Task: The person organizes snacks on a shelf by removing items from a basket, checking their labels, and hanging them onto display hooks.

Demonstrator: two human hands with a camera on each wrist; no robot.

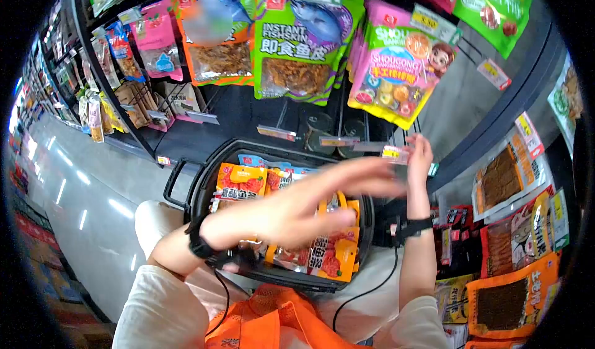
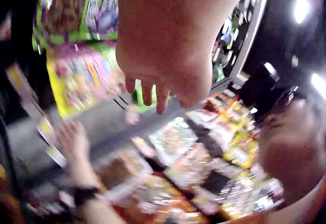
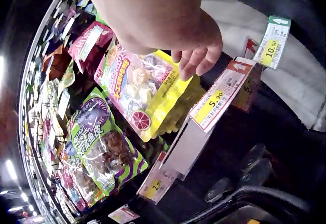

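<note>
In the head view my left hand [image 1: 297, 209], blurred, is stretched over an open black case [image 1: 365, 250] holding orange snack packs [image 1: 338, 256]; its fingers are extended and hold nothing. The left wrist view shows that hand [image 2: 163, 61] large, its fingers pointing down. My right hand [image 1: 419, 163] is raised beside the shelf price tags [image 1: 395, 154], below a pink and yellow candy pouch [image 1: 400, 64]. In the right wrist view, the loosely bent fingers of the right hand [image 3: 191, 43] are by that pouch [image 3: 137, 89], with nothing visible in them. Whether they touch it is unclear.
Green fish-skin packs [image 1: 304, 45] hang left of the candy pouch. More snacks, including an orange pack [image 1: 511, 296], fill the rack at the right. The case's handle [image 1: 176, 185] sticks out at the left, above the grey floor [image 1: 80, 206]. Price tags [image 3: 216, 101] jut from the hooks.
</note>
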